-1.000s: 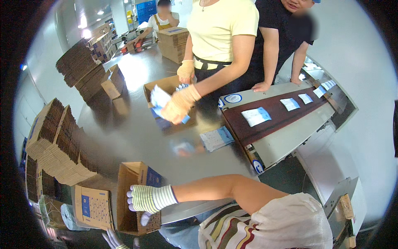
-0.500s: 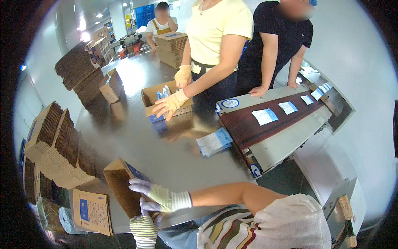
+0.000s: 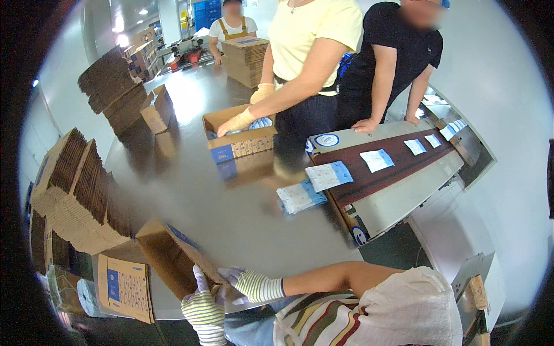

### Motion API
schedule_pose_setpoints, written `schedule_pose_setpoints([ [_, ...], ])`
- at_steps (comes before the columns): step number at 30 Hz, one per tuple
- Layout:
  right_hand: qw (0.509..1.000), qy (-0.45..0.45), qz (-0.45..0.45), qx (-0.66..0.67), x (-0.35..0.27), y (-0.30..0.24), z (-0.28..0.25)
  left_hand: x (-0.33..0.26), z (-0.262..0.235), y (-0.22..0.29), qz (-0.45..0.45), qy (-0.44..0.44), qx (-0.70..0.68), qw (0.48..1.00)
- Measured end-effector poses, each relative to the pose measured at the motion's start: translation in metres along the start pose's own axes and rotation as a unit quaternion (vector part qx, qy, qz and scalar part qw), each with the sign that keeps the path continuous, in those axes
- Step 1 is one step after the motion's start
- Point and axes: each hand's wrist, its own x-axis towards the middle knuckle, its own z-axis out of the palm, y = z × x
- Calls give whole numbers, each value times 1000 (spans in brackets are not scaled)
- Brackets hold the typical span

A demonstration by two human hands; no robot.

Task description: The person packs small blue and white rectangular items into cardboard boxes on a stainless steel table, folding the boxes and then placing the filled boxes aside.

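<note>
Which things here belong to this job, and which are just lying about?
In use:
open cardboard box, at the left hand and right hand;
probably flattened cartons, blue-and-white packets, belt conveyor

Apparently lying about:
blue crates, far back;
pale-blue roll-shaped item, lower left

Right hand point(image 3: 245, 284): knitted-looking glove point(image 3: 266, 287), pale lavender over the fingers, banded in white and yellow-green toward the wrist. Left hand point(image 3: 204, 308): matching glove, lavender fingers, same pale and greenish bands running down the cuff. Top point(image 3: 323, 323): curved stripes in olive, red, dull yellow and dark brown on a pale ground; right sleeve point(image 3: 412, 303) white, loose, short, thin and crinkled. Trousers point(image 3: 249, 330): light blue, denim-like.
</note>
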Motion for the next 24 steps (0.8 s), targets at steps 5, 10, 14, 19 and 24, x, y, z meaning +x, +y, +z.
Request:
schedule_pose_setpoints([
  [5, 999, -12, 37, 13, 5, 0, -6, 9, -2, 8, -25, 3, -6, 1000],
  [10, 1000, 8, 26, -16, 7, -2, -4, 7, 2, 4, -40, -16, 7, 999],
  [14, 1000, 15, 20, -16, 8, 0, -2, 7, 1, 5, -46, -8, -4, 999],
  [19, 999, 42, -6, 2, 8, 4, 5, 4, 4, 5, -73, 11, -33, 997],
  [24, 1000, 25, 9, -2, 11, 4, 2, 8, 1, 6, -59, 1, -25, 998],
])
